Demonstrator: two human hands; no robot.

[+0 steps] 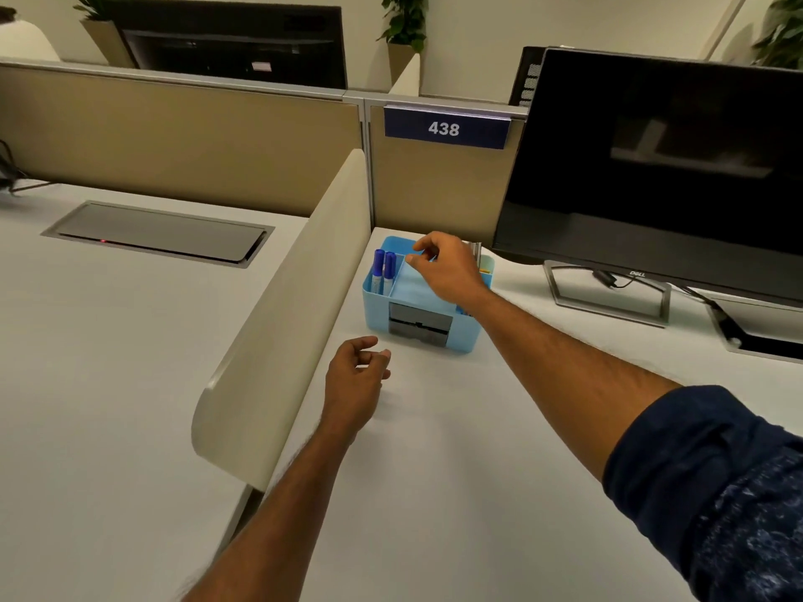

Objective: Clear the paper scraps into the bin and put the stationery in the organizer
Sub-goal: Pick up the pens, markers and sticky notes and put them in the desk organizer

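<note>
Light blue organizer stands on the white counter, in the back left corner of this bay, just beside the cream side divider and close to the tan rear partition. Two blue-capped markers stand upright in its left compartment. A dark grey panel sits in its front face. Something yellowish shows in the right-hand compartment, mostly hidden behind the wrist; cannot tell what it is.

Right hand hovers over the organizer's middle section, fingers curled, thumb and forefinger tips close together. Cannot tell whether anything is pinched between them. Forearm bare, dark blue sleeve pushed up above the elbow.

Left hand is just in front of the organizer, apart from it, low over the counter, fingers loosely curled inward, nothing visible in the grasp.

Black Dell monitor on a silver stand to the right, screen dark. Blue plate reading 438 hangs on the rear partition. Neighbouring desk left of the divider has a grey flap set into it with a small red light
</note>
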